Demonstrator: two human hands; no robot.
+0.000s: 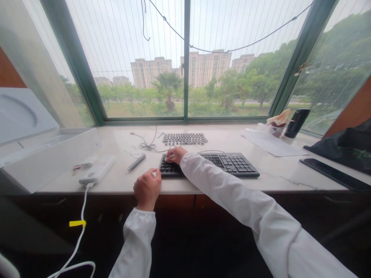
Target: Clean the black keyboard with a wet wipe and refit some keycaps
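Observation:
A black keyboard point(242, 164) lies along the desk's front edge. My left hand point(147, 187) is closed at its left front corner, the thumb against the edge. Reaching across the board, my right hand point(175, 155) has its fingers pinched together over the upper left keys; whatever sits between the fingertips is too small to make out. My right forearm covers the middle of the keyboard. Behind it, small grey keycaps point(185, 139) are laid out in rows. A grey pen-like tool point(136, 163) rests to the left of the keyboard.
A coiled cable point(148, 146) lies behind the keyboard. On the left stand a white power bank point(97, 170) with a plugged cable and an open white box point(52, 158). To the right are paper point(275, 143), a black bottle point(297, 122), a phone point(336, 173) and a dark bag point(344, 148).

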